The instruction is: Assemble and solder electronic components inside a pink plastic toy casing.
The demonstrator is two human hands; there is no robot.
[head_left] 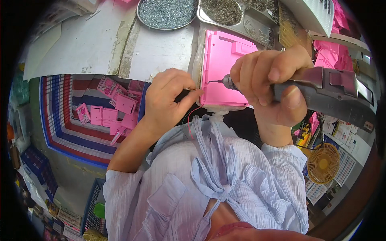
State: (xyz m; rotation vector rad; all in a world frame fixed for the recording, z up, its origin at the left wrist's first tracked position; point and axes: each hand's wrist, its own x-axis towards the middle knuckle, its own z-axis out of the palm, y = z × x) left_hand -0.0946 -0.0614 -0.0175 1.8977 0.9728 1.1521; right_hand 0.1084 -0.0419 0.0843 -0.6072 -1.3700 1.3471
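Observation:
A pink plastic panel (225,48) with a raised rectangular block near its far right lies on the bench in front of me. My right hand (277,80) is wrapped around a dark cordless screwdriver (333,94), held sideways above the panel. Its thin bit (216,81) points left, with the tip over the panel's left side; whether it touches cannot be told. Beside the panel's left edge, my left hand (171,94) is closed in a pinch at thumb and forefinger. What sits in that pinch, if anything, is too small to make out.
A round metal tray of silvery screws (167,14) and a compartmented metal tray (241,26) of small parts stand at the far side. Pink boxes (124,103) lie in a striped basket (60,138) at left. A yellow round basket (323,162) and pink parts (331,54) are at right.

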